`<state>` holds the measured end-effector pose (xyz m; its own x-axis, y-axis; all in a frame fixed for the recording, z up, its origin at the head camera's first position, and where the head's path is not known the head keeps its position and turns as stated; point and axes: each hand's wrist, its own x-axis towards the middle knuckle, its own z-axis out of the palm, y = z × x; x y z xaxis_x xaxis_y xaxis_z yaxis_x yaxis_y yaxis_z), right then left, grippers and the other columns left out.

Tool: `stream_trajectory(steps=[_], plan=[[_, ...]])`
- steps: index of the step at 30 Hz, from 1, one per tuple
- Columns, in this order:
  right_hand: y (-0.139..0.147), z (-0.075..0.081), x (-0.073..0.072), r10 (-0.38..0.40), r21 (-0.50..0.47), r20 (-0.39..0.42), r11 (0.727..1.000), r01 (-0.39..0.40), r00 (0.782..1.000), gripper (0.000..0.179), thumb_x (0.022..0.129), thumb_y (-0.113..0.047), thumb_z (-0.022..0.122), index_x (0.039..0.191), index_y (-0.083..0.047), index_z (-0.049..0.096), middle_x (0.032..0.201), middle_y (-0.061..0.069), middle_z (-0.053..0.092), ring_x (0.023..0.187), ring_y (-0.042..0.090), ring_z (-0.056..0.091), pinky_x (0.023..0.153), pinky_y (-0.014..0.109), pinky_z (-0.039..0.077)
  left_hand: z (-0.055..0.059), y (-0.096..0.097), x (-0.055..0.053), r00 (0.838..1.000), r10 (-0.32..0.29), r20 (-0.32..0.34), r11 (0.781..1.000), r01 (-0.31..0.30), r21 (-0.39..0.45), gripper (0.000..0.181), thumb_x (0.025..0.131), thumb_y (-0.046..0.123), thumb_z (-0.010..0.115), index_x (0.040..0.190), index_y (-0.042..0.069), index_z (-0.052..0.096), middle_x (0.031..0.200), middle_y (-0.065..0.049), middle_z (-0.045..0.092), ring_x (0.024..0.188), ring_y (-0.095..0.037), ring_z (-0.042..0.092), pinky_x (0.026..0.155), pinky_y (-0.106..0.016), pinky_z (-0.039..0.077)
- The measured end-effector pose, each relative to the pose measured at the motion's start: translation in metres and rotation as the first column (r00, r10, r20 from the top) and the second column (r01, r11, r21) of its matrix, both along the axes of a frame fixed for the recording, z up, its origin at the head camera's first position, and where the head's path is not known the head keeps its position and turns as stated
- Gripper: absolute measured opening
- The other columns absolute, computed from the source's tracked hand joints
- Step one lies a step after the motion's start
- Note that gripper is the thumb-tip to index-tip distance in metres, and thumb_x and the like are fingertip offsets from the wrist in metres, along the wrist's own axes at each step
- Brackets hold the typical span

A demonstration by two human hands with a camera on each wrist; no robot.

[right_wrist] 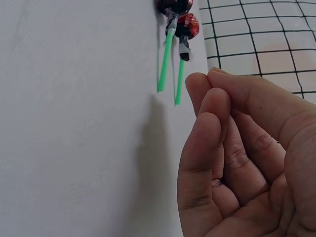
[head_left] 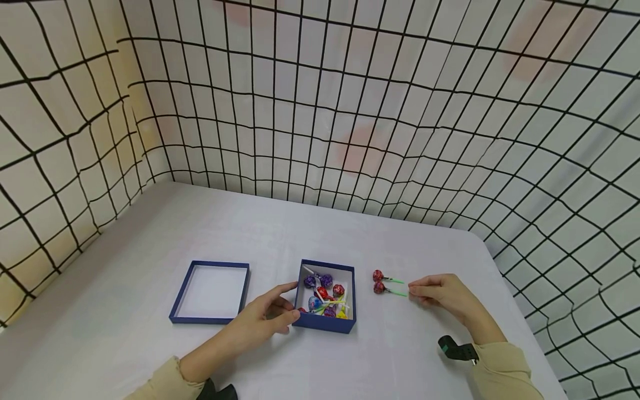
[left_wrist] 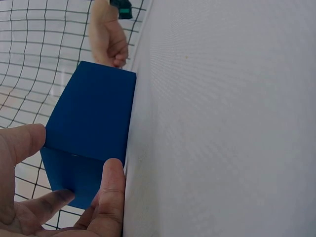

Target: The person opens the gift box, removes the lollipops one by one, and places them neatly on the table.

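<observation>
My left hand (head_left: 257,321) rests against the left side of a blue open-topped box (head_left: 325,323). In the left wrist view, thumb and fingertips touch the box's side and edges. Inside lie several wrapped lollipops (head_left: 326,280) in purple, red, blue and yellow. Right of the box, two red-wrapped lollipops (head_left: 379,288) lie side by side on the table, green sticks pointing right. My right hand (head_left: 445,297) is just beyond the stick ends, apart from them. In the right wrist view, its thumb and fingertips come together with nothing visible between them.
A shallow blue-rimmed lid (head_left: 202,320) with a white inside lies left of the box. Black wire mesh (head_left: 300,133) stands behind and beside the white table (head_left: 395,355). Dark devices are strapped at both wrists, the right one (head_left: 457,350) showing more fully.
</observation>
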<state>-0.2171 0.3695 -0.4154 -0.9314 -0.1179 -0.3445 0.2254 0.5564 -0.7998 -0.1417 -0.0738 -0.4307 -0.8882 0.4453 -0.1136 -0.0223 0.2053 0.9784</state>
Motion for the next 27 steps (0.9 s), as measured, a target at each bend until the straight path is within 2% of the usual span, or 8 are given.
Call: stream_trajectory(steps=[9, 17, 27], plan=[[-0.011, 0.015, -0.002, 0.038, 0.030, -0.024, 0.999, -0.037, 0.999, 0.039, 0.102, -0.027, 0.076, 0.126, 0.004, 0.073, 0.105, 0.002, 0.080, 0.091, 0.015, 0.065, 0.079, 0.026, 0.057, -0.002, 0.000, -0.001, 1.000, 0.007, -0.008, 1.000, -0.007, -0.003, 0.071, 0.106, 0.027, 0.070, 0.165, 0.006, 0.038, 0.123, -0.018, 0.066, 0.101, -0.021, 0.073, 0.082, -0.026, 0.060], [-0.032, 0.032, -0.001, 0.129, 0.052, -0.064, 0.991, -0.126, 0.990, 0.044, 0.102, -0.031, 0.075, 0.131, 0.003, 0.072, 0.116, 0.007, 0.080, 0.105, 0.021, 0.069, 0.084, 0.029, 0.059, -0.001, 0.001, -0.001, 1.000, -0.002, -0.009, 1.000, 0.002, 0.008, 0.071, 0.107, 0.026, 0.069, 0.166, 0.005, 0.036, 0.124, -0.018, 0.066, 0.099, -0.022, 0.073, 0.081, -0.027, 0.060], [-0.080, 0.060, 0.004, 0.229, 0.076, -0.102, 0.972, -0.222, 0.968, 0.034, 0.099, -0.031, 0.079, 0.120, -0.004, 0.079, 0.111, 0.012, 0.082, 0.096, 0.026, 0.069, 0.079, 0.035, 0.057, -0.001, 0.000, -0.001, 1.000, 0.009, 0.003, 1.000, -0.009, -0.007, 0.071, 0.106, 0.029, 0.070, 0.165, 0.006, 0.038, 0.122, -0.017, 0.066, 0.100, -0.022, 0.073, 0.083, -0.024, 0.060]])
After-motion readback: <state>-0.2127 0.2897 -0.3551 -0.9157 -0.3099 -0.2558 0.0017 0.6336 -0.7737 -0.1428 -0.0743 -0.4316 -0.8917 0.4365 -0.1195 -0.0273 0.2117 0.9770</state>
